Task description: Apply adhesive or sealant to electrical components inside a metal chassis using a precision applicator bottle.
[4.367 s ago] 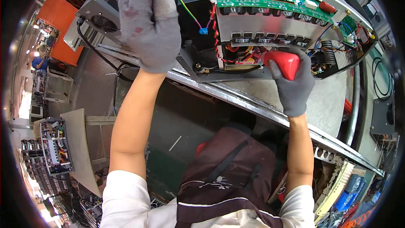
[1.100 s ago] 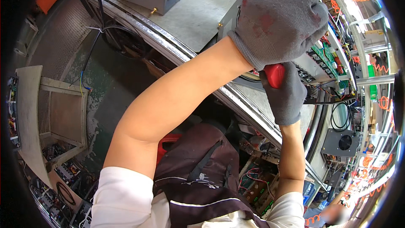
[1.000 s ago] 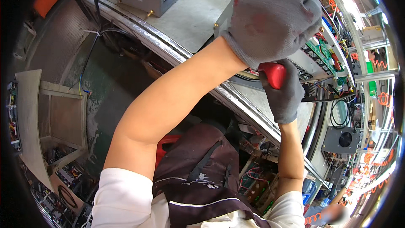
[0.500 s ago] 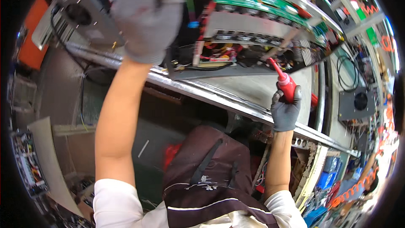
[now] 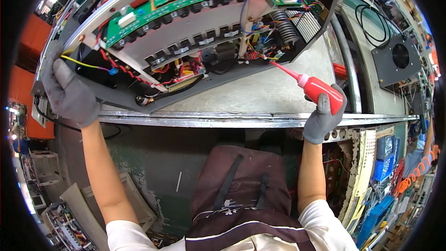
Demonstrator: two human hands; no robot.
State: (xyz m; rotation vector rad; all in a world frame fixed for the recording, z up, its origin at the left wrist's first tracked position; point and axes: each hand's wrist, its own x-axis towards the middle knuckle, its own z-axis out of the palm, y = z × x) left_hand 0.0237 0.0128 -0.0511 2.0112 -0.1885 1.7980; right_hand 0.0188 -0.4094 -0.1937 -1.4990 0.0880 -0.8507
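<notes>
In a grey work glove, my right hand (image 5: 324, 117) is closed round a red squeeze bottle (image 5: 320, 92). The bottle's long thin nozzle points up and left, its tip close to the wiring at the chassis's lower right edge; I cannot tell if they touch. My left hand (image 5: 72, 88), also gloved, grips the left end of a dark open machine chassis (image 5: 186, 92), thumb showing and the other fingers partly hidden. Inside the chassis are a green circuit board (image 5: 174, 9), a pale heat-sink plate with rows of black components, a coiled spring-like part (image 5: 284, 27) and coloured wires.
The chassis lies on a metal bench (image 5: 223, 100) with a shiny front rail (image 5: 209, 120). To the right stand a grey box with a round fan opening (image 5: 397, 56) and a black cable loop (image 5: 371, 21). Blue bins (image 5: 383, 167) and an orange coiled hose (image 5: 413, 172) are at lower right.
My left hand has come from in front of the chassis to its left end. The chassis appears turned and farther left in the picture as the view shifts. The red bottle stays in my right hand.
</notes>
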